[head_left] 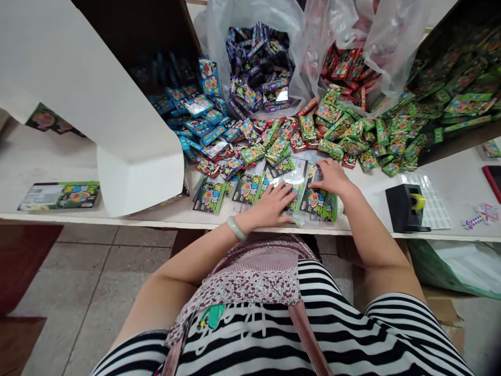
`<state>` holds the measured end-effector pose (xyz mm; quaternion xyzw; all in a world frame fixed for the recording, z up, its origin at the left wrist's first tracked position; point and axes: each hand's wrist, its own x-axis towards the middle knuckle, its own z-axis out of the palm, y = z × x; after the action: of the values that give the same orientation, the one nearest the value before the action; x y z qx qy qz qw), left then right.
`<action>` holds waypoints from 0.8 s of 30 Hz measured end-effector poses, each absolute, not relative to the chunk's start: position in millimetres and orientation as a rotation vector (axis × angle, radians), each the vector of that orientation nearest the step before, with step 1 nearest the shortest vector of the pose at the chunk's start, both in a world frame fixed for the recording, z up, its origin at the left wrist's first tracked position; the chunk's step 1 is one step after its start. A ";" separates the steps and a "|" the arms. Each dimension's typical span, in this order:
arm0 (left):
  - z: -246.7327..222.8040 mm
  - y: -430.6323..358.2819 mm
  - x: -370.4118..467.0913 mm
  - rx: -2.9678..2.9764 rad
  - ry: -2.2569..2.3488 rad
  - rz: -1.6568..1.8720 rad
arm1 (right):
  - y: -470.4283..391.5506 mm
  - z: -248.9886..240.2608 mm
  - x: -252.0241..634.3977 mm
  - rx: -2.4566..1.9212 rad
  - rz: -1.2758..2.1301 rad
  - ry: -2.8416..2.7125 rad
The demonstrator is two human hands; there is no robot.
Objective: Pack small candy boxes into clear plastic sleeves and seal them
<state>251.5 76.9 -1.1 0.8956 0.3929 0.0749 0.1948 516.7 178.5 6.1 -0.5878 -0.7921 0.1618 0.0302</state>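
Observation:
My left hand (272,206) lies with spread fingers on flat printed packets near the table's front edge. To its right, my right hand (332,177) rests on a black-and-green packet (315,196), its fingers bent but apart. Another such packet (209,196) lies to the left of my left hand. Behind the hands is a heap of small packs: blue ones (211,130) at the left, green ones (352,136) at the right, with red and purple ones mixed in.
Plastic bags hold purple packs (256,62) and red packs (348,65) at the back. A black tape dispenser (403,209) stands at the right. A white carton flap (141,177) juts over the table at the left. A flat printed sleeve (60,196) lies farther left.

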 end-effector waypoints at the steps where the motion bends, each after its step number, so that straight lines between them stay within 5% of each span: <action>1: -3.2 77.2 264.1 2.517 1.063 0.163 | 177.5 5.9 516.9 -1.787 0.500 -2.461; 11: -5.3 83.2 277.4 2.540 0.963 0.022 | 167.6 -22.1 557.1 -1.912 0.457 -1.970; 24: -7.3 82.5 277.5 2.539 0.980 0.033 | 204.1 3.8 553.6 -1.743 0.098 -2.349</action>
<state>277.5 82.5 -7.3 0.9123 0.3523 0.0119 0.2083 553.6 204.1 3.8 -0.5921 -0.7980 0.0334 0.1074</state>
